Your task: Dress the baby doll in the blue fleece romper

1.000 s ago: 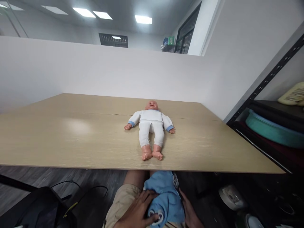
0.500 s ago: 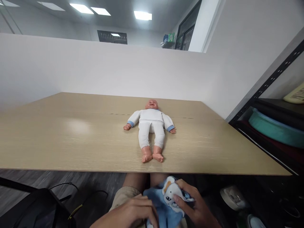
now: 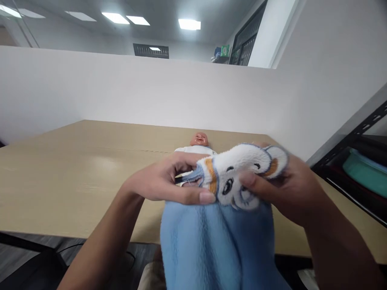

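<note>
Holding cloth (image 3: 208, 245) — tan tbl (image 3: 60, 181), wall (image 3: 151, 92), ceiling lts (image 3: 189, 24)

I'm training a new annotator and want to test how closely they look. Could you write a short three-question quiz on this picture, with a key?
1. True or false: the left hand and the right hand both hold the blue cloth.
2. Multiple choice: what is the main colour of the animal face on the cloth?
A) green
B) white
C) red
3. Fill in the blank: beyond the hands, the doll lies face ____ on the table.

Key:
1. True
2. B
3. up
</note>
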Available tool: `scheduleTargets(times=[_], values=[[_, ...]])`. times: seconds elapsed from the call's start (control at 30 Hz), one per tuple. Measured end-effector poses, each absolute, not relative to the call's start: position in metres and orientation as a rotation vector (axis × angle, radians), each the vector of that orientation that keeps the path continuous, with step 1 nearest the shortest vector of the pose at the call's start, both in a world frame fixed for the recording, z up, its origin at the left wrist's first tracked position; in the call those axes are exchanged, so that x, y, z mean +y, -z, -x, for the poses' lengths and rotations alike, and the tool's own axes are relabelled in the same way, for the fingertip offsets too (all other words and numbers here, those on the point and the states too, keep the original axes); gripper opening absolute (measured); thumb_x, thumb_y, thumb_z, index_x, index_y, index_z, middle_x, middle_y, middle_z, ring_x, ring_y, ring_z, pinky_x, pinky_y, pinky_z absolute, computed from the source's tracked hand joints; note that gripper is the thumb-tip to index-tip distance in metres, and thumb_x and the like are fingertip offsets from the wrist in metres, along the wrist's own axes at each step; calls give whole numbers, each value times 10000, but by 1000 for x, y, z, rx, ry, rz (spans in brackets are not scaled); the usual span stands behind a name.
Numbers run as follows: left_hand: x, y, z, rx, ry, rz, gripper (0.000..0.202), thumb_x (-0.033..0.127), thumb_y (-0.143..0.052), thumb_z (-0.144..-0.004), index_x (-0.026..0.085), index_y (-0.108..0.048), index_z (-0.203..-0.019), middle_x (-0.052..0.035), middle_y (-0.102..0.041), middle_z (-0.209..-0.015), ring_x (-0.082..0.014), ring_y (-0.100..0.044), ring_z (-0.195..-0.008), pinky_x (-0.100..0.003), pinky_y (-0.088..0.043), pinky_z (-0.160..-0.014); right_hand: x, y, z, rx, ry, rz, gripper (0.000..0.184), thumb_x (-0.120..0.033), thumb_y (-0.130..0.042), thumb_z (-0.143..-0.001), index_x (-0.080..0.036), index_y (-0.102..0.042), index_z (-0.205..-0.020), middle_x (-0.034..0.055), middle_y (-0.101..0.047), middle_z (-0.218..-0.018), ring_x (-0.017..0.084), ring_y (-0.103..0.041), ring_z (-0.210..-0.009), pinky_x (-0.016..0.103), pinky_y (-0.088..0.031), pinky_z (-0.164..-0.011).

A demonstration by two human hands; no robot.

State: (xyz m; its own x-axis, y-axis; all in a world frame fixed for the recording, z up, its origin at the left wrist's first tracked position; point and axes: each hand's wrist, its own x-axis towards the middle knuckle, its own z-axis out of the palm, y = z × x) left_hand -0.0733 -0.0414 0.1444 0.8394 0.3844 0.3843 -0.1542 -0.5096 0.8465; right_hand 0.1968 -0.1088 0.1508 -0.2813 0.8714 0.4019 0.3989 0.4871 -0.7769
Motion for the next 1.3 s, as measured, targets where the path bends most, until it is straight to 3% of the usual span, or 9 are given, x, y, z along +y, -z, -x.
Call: scheduleTargets(times=[0.1, 0.2, 0.3, 0.4, 0.53, 0.83, 1.07, 1.23, 1.3], values=[[-22, -154, 78, 249, -802, -2017, 322, 466, -749, -963, 185, -748, -1118, -86, -729, -1090, -253, -696, -1043, -328, -583, -918, -67, -139, -226, -2307, -900, 997, 322, -438, -863, -866, -241, -807, -1114, 43, -780, -1026, 264, -718, -965, 343, -597, -889], [3, -152, 78, 293, -730, -2004, 405, 476, -700, -1002, 192, -698, -1291, -89, -742, -1129, -253, -702, -1104, -336, -596, -956, -37, -125, -246, -2338, -1036, 875, 260, -444, -850, -875, -207, -824, -979, 45, -764, -912, 238, -697, -853, 322, -585, -796], [33, -147, 75, 309, -577, -2071, 422, 437, -759, -972, 170, -693, -1291, -74, -771, -1075, -221, -714, -1050, -327, -601, -972, -18, -123, -250, -2118, -1046, 744, 260, -434, -875, -848, -194, -814, -927, 32, -724, -819, 187, -641, -705, 269, -531, -626], [58, -141, 68, 324, -542, -2092, 451, 433, -845, -896, 147, -716, -1220, -61, -784, -1022, -203, -727, -951, -310, -615, -923, 5, -126, -246, -2054, -1126, 765, 394, -389, -915, -807, -204, -791, -1132, 37, -753, -929, 200, -694, -781, 258, -563, -666], [80, -132, 58, 308, -608, -1963, 362, 441, -792, -946, 153, -747, -1160, -93, -786, -1146, -243, -739, -1071, -318, -614, -948, 41, -120, -237, -2216, -1223, 819, 782, -350, -953, -753, -225, -640, -1458, 86, -737, -1285, 302, -694, -1184, 367, -590, -993], [99, -117, 61, 453, -615, -1893, 422, 394, -803, -945, 183, -701, -1296, -82, -775, -1210, -238, -732, -1125, -331, -612, -975, 60, -94, -216, -2251, -1331, 689, 465, -362, -945, -755, -184, -772, -1148, 45, -767, -1089, 257, -700, -1037, 329, -586, -921], [113, -118, 71, 367, -552, -1868, 534, 361, -836, -913, 210, -675, -1399, -114, -757, -1324, -271, -721, -1218, -341, -605, -1022, 64, -94, -238, -1987, -1427, 761, 679, -349, -949, -768, -223, -636, -1358, 88, -679, -1266, 264, -636, -1199, 376, -502, -1069], [117, -115, 69, 376, -516, -1869, 559, 349, -842, -906, 214, -656, -1415, -114, -749, -1342, -271, -702, -1256, -352, -584, -1070, 72, -90, -253, -1779, -1473, 626, 389, -383, -876, -848, -248, -578, -1058, 17, -592, -1006, 187, -591, -918, 261, -478, -768], [118, -113, 69, 397, -496, -1869, 536, 352, -830, -916, 210, -662, -1406, -116, -734, -1377, -269, -692, -1273, -358, -567, -1100, 73, -91, -250, -1795, -1386, 624, 352, -374, -856, -866, -248, -556, -1002, 15, -552, -970, 188, -553, -888, 265, -458, -745]])
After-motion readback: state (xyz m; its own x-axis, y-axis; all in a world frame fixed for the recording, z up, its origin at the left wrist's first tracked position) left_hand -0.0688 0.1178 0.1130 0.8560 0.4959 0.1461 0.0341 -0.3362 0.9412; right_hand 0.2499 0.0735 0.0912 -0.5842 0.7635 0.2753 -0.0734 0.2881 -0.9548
